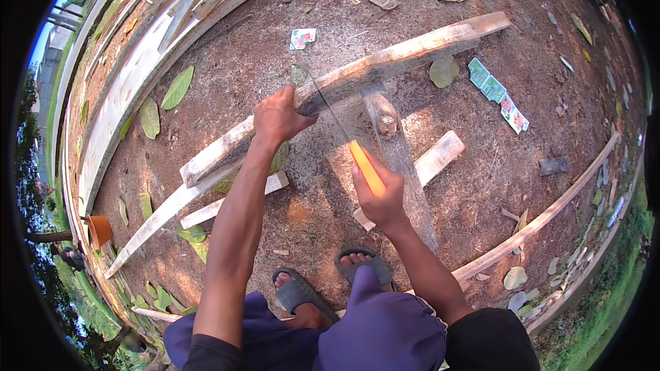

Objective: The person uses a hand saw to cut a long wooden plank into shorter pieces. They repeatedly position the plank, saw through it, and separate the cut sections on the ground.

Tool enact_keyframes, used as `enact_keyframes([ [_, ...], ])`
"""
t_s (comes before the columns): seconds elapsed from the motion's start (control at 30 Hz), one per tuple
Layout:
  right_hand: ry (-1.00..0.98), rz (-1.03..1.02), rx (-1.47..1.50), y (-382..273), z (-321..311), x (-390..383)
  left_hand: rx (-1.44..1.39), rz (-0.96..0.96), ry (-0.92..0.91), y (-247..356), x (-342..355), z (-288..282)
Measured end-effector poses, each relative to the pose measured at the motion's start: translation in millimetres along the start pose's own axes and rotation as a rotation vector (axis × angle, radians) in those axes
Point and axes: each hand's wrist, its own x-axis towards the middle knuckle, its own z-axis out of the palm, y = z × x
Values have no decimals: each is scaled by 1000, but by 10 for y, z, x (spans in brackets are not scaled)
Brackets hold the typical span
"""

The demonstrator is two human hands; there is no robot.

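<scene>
A long wooden beam (405, 53) lies slanted across the middle, raised over other lumber. My left hand (282, 115) is closed around it left of its middle, thumb on the near side. In my right hand (380, 192) is the orange handle of a handsaw (331, 108), fingers wrapped round it. The thin saw blade reaches up and left to the beam, just right of my left hand, and crosses it there. How deep it sits in the wood I cannot tell. Under the beam, a weathered plank (405, 165) runs toward me.
Short wood pieces (440, 158) lie beside the plank. My sandalled feet (306, 295) stand just below the work. Long boards (130, 89) are stacked at the left, near an orange pot (100, 231). A thin strip (543, 223) curves along the right. Leaves and printed wrappers (498, 95) litter the sawdust-covered ground.
</scene>
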Motion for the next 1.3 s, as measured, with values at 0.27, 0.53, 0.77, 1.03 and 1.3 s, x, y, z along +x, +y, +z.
enact_keyframes([
  [0.27, -15, -38, -54, -48, -73, -202, 45, -21, -10, -48, 45, -134],
  [0.53, -30, 14, -102, -237, 44, 111, 28, 25, 35, 14, -79, 76],
  [0.77, -41, -22, -128, -215, 25, 65, 50, -13, 12, -16, 91, -165],
  [1.03, -25, -27, -67, -179, -79, -93, 51, -4, -3, 4, 2, -13],
  [1.3, -21, -38, -48, -49, -64, -208, 68, 7, 17, -146, -23, -4],
])
